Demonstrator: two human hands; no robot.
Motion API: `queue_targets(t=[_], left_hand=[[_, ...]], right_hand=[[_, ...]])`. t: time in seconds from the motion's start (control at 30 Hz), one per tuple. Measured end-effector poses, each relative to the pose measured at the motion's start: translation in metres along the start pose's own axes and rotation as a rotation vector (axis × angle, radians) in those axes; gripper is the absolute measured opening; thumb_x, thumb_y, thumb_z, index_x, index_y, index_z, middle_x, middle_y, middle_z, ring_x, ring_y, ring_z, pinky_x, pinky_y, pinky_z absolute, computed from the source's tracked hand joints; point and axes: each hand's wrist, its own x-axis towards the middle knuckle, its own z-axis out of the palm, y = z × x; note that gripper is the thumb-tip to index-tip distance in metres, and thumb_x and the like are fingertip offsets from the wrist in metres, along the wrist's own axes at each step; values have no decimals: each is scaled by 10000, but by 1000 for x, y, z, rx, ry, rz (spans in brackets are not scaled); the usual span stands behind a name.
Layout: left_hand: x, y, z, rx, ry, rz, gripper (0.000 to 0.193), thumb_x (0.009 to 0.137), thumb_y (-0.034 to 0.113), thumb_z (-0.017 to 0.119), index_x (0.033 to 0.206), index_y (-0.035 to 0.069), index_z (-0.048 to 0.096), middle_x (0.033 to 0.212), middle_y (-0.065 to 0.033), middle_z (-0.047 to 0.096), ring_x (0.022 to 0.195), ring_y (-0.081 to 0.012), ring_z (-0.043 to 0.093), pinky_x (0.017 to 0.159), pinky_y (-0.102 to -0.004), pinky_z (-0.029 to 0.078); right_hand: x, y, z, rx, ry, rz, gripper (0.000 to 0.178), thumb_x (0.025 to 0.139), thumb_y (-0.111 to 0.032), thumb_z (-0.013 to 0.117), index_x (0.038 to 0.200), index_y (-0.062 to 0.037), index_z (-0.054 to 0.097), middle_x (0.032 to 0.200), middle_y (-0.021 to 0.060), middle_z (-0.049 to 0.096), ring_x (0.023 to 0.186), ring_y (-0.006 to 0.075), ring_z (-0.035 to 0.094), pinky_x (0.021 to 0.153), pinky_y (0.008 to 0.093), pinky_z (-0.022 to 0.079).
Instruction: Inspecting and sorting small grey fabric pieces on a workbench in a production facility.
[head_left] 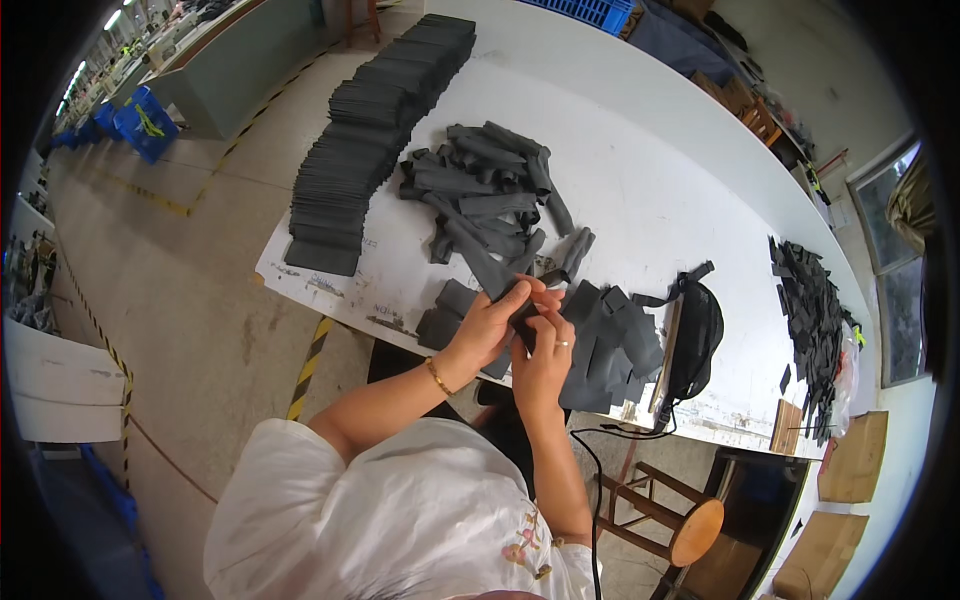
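Close together at the table's near edge, my left hand and my right hand both pinch a long dark grey fabric piece. The piece slants away from my fingers toward a loose heap of rolled and folded grey fabric pieces. My fingers cover its near end. Flat grey fabric pieces lie spread to the right of my right hand, and more flat pieces lie left of my left hand. Beside the heap, a curled piece rests on the white table.
A long row of stacked grey fabric pieces runs along the table's left side. To the right are a black mesh object with a cable and a pile of dark scraps. A wooden stool stands below the near right edge.
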Motion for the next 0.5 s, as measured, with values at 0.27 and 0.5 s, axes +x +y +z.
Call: queue_targets(t=[0.27,0.5], left_hand=[[2,1,-10,-115,45,-45,250,992,254,526,1036,18,595,1139,-178,654,1142,-257,593,995,-379,467],[4,25,-8,-102,83,55,276,988,300,525,1010,42,619,1173,-169,641,1147,-258,587,994,-399,460]], right_hand=[[19,-7,18,-9,13,-96,341,699,-9,724,1001,-23,566,1115,157,552,935,339,541,781,440,434],[-1,-11,-11,58,-44,87,243,724,42,753,907,-19,606,1023,159,577,807,308,610,642,359,517]])
